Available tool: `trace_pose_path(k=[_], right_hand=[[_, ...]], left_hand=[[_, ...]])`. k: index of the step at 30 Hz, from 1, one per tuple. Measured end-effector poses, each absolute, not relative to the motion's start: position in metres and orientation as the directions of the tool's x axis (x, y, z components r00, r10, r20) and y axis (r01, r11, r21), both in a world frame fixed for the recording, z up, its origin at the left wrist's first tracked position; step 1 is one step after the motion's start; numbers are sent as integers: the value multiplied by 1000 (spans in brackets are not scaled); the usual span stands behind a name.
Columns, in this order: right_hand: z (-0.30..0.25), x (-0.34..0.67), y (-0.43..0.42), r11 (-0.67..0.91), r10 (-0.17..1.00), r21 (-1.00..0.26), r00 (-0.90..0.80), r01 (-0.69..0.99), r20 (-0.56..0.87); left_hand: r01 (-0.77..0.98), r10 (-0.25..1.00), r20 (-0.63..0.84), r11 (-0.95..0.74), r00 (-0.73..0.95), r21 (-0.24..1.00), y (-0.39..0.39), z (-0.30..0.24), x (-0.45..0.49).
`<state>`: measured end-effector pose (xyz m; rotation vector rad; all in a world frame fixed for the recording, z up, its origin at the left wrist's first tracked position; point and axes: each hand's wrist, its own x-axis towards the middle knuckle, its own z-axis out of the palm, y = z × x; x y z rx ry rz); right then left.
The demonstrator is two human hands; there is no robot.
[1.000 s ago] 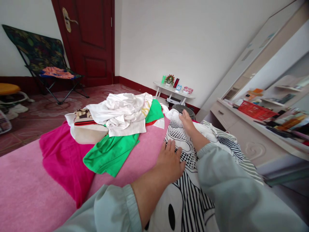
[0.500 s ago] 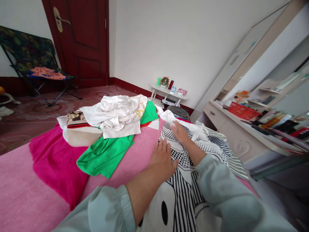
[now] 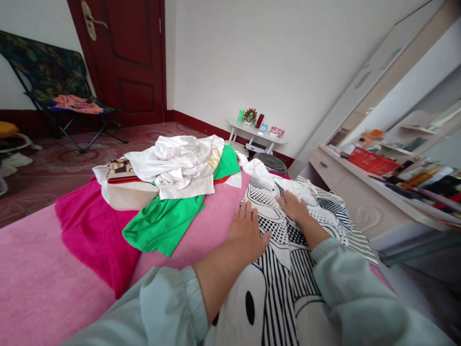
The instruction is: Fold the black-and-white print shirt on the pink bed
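On the pink bed (image 3: 36, 278), the left hand (image 3: 248, 233) and right hand (image 3: 297, 207) press flat, fingers spread open, on a soft dotted-and-striped garment (image 3: 273, 288); a rumpled clothes pile (image 3: 176, 166) lies just beside.

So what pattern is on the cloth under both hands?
The cloth shows black stripes and dots on white; head view.

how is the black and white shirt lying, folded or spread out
Spread out: the shirt lies flat on the bed, left hand at its edge, right hand on it.
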<state>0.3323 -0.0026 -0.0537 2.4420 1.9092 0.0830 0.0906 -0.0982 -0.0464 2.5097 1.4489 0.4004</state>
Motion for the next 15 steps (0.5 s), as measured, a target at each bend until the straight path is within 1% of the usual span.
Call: trace_pose_path(k=[2, 3, 4, 6, 8, 9, 10, 11, 12, 14, 15], right_hand=[[-47, 330, -5, -266, 962, 78, 270, 961, -48], [-42, 325, -8, -275, 958, 79, 279, 958, -57], [-36, 319, -13, -277, 959, 74, 280, 958, -37], [-24, 302, -32, -233, 969, 40, 228, 972, 92], [-18, 285, -63, -97, 966, -2, 94, 995, 241], [-19, 279, -82, -8, 963, -15, 11, 1000, 268], [-22, 274, -102, 71, 965, -27, -62, 997, 256], [-26, 272, -121, 124, 971, -40, -113, 991, 213], [-31, 270, -139, 147, 978, -56, -136, 988, 160], [-40, 270, -168, 123, 989, -83, -116, 989, 87], [-44, 270, -179, 95, 993, -92, -88, 991, 77]], left_hand=[[809, 869, 120, -491, 480, 323, -98, -47, 90], [807, 868, 120, -492, 481, 325, -97, -47, 89], [805, 867, 122, -495, 483, 328, -97, -48, 89], [799, 863, 128, -501, 488, 332, -96, -49, 89], [795, 860, 136, -508, 493, 333, -95, -51, 89], [793, 857, 138, -512, 496, 331, -94, -52, 89], [791, 855, 141, -516, 499, 329, -94, -52, 89], [790, 853, 142, -519, 502, 326, -94, -52, 89], [790, 851, 141, -522, 506, 322, -94, -52, 89], [787, 846, 143, -532, 514, 312, -94, -51, 88], [787, 844, 146, -535, 517, 306, -95, -51, 88]])
